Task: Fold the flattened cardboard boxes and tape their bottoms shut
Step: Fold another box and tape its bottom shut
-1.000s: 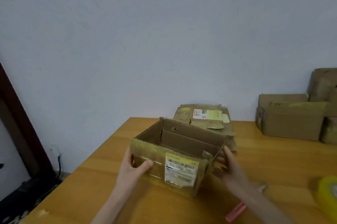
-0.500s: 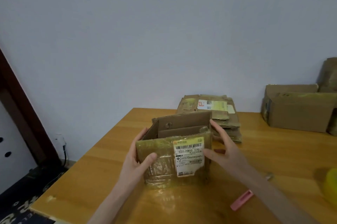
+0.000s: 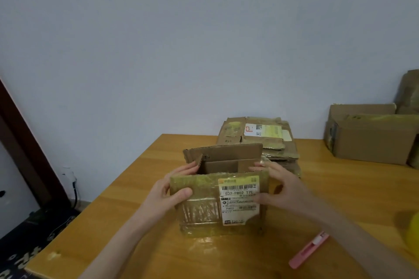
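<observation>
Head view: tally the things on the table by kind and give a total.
Open box: 1
Stack of flattened boxes: 1
Folded boxes at right: 2, the edge hides any more
Pink cutter: 1
Yellow roll, likely tape: 1
Total: 6

Opened box [image 3: 217, 201]: brown cardboard, stood upright at front middle of table [image 3: 136, 188], top open, far flap raised. Front wall wrapped in yellowish tape; white barcode label stuck on its right half.
Flattened boxes [image 3: 260, 140]: worn, stacked flat just behind opened box, label on top sheet.
Tape roll [image 3: 413, 233]: yellow, cut off by right edge, well apart.
</observation>
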